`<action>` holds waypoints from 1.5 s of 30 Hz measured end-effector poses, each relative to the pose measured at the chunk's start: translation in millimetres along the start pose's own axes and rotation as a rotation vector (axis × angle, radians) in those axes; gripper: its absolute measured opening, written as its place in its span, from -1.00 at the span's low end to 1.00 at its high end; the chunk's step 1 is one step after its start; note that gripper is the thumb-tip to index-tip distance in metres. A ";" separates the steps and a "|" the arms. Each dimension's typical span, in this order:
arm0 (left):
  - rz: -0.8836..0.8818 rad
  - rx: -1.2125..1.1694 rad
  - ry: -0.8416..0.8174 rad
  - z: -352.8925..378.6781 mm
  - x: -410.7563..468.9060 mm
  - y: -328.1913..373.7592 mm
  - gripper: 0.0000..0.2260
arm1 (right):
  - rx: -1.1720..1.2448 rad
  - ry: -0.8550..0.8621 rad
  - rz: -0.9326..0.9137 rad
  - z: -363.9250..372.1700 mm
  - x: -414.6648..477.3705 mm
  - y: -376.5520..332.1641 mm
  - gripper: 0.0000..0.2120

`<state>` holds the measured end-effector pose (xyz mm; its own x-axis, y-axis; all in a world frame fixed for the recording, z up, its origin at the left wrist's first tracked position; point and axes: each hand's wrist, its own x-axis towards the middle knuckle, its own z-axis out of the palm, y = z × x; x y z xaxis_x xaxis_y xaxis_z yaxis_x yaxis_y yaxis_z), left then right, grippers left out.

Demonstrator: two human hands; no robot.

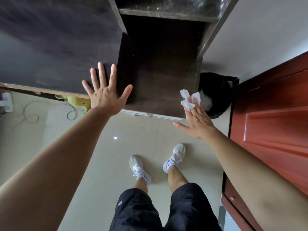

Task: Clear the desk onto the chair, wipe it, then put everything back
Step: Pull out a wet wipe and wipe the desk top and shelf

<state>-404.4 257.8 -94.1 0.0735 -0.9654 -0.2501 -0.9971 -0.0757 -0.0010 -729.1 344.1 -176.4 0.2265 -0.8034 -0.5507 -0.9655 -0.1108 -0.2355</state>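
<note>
Bare forearms (55, 164) stretch forward over black shorts (141, 212). At the fingertips of the right hand (198, 124) sits a crumpled white wipe (189, 98). The fingers are straight and the thumb is spread well away, so nothing curls round it. Left of that hand lies the dark desk (158, 64), where the left hand (106, 95) rests flat, fingers splayed, holding nothing. Just beyond the right fingertips stands a black bin (220, 87), with a red door (275, 122) further right.
</note>
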 end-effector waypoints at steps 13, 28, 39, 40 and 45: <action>0.290 0.005 0.336 -168.6 16.3 47.5 -0.32 | 0.028 0.508 -0.237 -248.3 12.0 -57.2 -0.11; 0.665 0.211 0.364 -155.8 98.9 -2.2 -0.26 | 0.001 0.293 0.171 -255.0 95.3 -130.7 0.21; 0.739 -0.151 0.289 -135.6 101.8 -18.7 -0.54 | 0.094 0.377 0.203 -244.5 81.8 -99.3 -0.27; 0.688 -0.141 0.234 -130.1 101.5 -18.5 -0.54 | 0.088 0.405 0.226 -245.1 77.7 -88.2 -0.31; 0.558 -0.126 0.116 -102.9 102.3 -14.5 -0.44 | 0.078 0.371 0.352 -269.2 98.6 -71.7 -0.21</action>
<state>-380.5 134.5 -20.0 -0.4539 -0.8881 -0.0720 -0.8762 0.4303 0.2171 -672.0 115.3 1.7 -0.1851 -0.9391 -0.2894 -0.9594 0.2364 -0.1537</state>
